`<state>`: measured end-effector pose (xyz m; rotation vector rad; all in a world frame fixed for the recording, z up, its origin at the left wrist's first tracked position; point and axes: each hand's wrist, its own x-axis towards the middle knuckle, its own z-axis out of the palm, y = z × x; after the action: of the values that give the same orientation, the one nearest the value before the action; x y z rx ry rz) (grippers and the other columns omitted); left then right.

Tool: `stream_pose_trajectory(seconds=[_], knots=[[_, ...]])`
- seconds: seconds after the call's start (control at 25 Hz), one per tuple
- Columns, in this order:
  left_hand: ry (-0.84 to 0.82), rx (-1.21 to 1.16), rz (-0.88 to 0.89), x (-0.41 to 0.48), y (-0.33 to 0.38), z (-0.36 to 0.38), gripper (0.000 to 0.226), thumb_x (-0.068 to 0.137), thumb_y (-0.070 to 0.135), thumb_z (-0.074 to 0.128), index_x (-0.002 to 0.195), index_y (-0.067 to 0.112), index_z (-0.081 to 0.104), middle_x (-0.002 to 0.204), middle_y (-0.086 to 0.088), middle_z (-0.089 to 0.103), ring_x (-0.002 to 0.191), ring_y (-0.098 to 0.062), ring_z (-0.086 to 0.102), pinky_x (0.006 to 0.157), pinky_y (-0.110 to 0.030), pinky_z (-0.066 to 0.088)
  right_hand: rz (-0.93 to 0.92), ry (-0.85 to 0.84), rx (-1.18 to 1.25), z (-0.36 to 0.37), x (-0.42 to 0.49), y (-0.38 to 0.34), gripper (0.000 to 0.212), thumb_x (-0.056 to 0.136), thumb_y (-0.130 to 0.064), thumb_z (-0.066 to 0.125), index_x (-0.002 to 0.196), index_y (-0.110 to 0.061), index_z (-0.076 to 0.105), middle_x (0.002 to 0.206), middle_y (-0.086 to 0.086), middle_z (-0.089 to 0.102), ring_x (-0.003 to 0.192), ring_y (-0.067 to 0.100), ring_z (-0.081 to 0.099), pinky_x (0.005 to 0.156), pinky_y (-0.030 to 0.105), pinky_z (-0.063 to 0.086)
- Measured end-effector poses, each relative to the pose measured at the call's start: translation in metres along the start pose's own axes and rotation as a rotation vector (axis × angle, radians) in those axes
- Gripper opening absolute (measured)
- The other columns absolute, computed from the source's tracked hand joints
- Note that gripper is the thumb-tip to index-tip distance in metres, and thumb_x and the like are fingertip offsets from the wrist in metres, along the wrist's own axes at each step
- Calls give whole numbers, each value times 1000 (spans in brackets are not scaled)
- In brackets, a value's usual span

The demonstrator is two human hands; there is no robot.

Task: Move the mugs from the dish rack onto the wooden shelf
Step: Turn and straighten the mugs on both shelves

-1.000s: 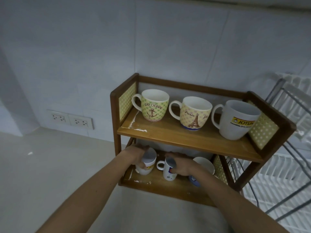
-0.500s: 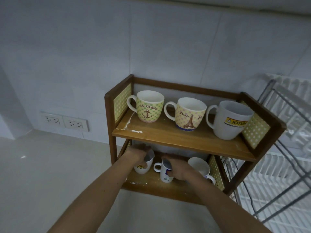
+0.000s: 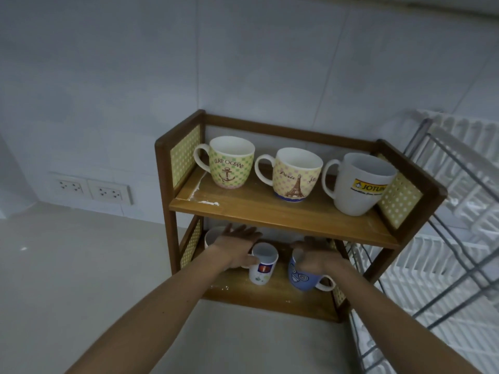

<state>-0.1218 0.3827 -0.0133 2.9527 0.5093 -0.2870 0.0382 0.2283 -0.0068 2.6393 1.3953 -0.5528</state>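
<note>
The two-tier wooden shelf (image 3: 280,211) stands against the tiled wall. Its top tier carries a green anchor mug (image 3: 232,166), a yellow Paris mug (image 3: 294,175) and a white Jotun mug (image 3: 359,184). On the bottom tier, a white mug (image 3: 211,235) sits at the left, partly hidden behind my left hand (image 3: 236,245). That hand is open with fingers spread, its thumb beside a small white mug (image 3: 263,267). My right hand (image 3: 316,256) hovers open over a blue mug (image 3: 303,278).
A wire dish rack (image 3: 459,238) with a white slatted tray fills the right side, close to the shelf's right post. Two wall sockets (image 3: 91,188) sit low on the wall at the left. The pale counter (image 3: 81,265) runs in front.
Both hands have opened and let go of the mugs they gripped on the bottom tier. They have drawn back slightly with fingers spread. The blue mug shows more fully.
</note>
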Motion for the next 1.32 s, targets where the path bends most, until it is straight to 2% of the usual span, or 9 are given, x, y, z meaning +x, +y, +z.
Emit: stream_pose_trajectory(seconds=[0.08, 0.16, 0.32, 0.44, 0.52, 0.6, 0.72, 0.96, 1.32], knots=[[-22, -9, 27, 8, 21, 4, 76, 89, 57, 49, 151, 23, 21, 159, -4, 21, 145, -26, 21, 117, -45, 18, 12, -145, -66, -2, -1, 8, 72, 84, -36, 64, 146, -24, 30, 144, 7, 39, 124, 30, 47, 95, 38, 48], [-8, 50, 6, 14, 38, 9, 74, 87, 56, 54, 145, 17, 32, 151, -8, 37, 136, -30, 35, 110, -43, 31, 49, -141, -113, -2, 2, 8, 77, 79, -44, 69, 145, -26, 32, 145, 8, 40, 126, 29, 46, 100, 39, 46], [62, 155, -37, 19, 49, 12, 68, 87, 45, 60, 143, 15, 34, 147, -9, 41, 134, -31, 37, 109, -40, 30, 212, -10, -56, 0, 5, 5, 78, 75, -66, 59, 136, -21, 42, 143, 9, 44, 128, 31, 44, 103, 42, 43], [19, 130, -60, 17, 50, 10, 68, 87, 40, 63, 143, 18, 32, 146, -9, 42, 134, -30, 38, 108, -41, 31, 277, 35, -3, 1, 1, 8, 95, 71, -77, 54, 142, -15, 37, 147, 9, 43, 131, 30, 44, 108, 40, 40], [2, 92, -53, 16, 51, 7, 63, 87, 38, 63, 141, 17, 36, 143, -9, 46, 131, -30, 42, 105, -40, 34, 233, -48, 171, -7, 2, 22, 115, 55, -81, 65, 143, -13, 37, 148, 7, 42, 133, 30, 44, 110, 41, 39], [-27, 58, -28, 15, 50, 4, 56, 90, 40, 59, 137, 16, 40, 139, -9, 49, 127, -29, 46, 103, -40, 38, 264, -100, 249, -9, -1, 27, 104, 61, -67, 73, 142, -10, 40, 148, 10, 42, 132, 31, 46, 108, 43, 41], [-81, 61, 16, 14, 46, -1, 50, 96, 43, 46, 137, 17, 38, 141, -10, 46, 126, -30, 46, 104, -40, 38, 197, -207, -28, -15, -6, 16, 89, 75, -50, 73, 145, -13, 31, 148, 12, 38, 133, 33, 42, 109, 43, 39], [-110, 69, 32, 13, 46, -6, 43, 97, 37, 47, 134, 15, 40, 140, -10, 46, 125, -30, 46, 104, -41, 38, 134, -133, -166, -11, -8, 13, 82, 76, -72, 54, 135, -15, 47, 134, 12, 53, 120, 30, 51, 100, 41, 46], [-121, 60, 27, 15, 43, 2, 60, 97, 33, 46, 149, 16, 20, 157, -9, 24, 141, -29, 26, 113, -46, 28, 219, -71, -106, 2, -4, 12, 80, 80, -71, 48, 139, -18, 42, 140, 13, 47, 125, 32, 47, 102, 43, 45]])
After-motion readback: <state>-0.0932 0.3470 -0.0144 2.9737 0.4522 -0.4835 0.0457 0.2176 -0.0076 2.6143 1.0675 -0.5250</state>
